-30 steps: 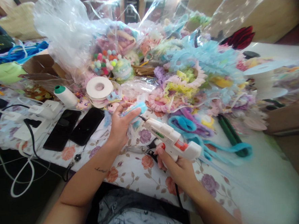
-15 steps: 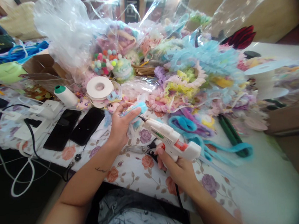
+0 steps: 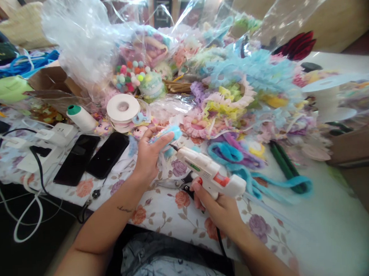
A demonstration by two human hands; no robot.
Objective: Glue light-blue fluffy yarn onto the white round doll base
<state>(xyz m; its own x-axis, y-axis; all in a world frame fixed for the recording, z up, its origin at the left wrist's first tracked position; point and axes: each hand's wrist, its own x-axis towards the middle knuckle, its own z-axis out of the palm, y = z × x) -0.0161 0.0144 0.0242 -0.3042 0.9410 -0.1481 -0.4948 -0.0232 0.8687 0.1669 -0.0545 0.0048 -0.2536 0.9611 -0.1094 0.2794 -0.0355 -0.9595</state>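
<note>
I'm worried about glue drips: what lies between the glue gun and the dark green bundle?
Between the glue gun and the dark green bundle, the head view shows fuzzy blue strips, fuzzy purple strips and a yellow piece.

The tabletop (image 3: 329,212) is partly covered by a flower-printed cloth (image 3: 164,216), a tan wall (image 3: 329,8) is seen at upper right, a dark sign (image 3: 163,8) lettered "ERNET" is flanked by bright light, and the space at lower left is sunk in darkness.
</note>
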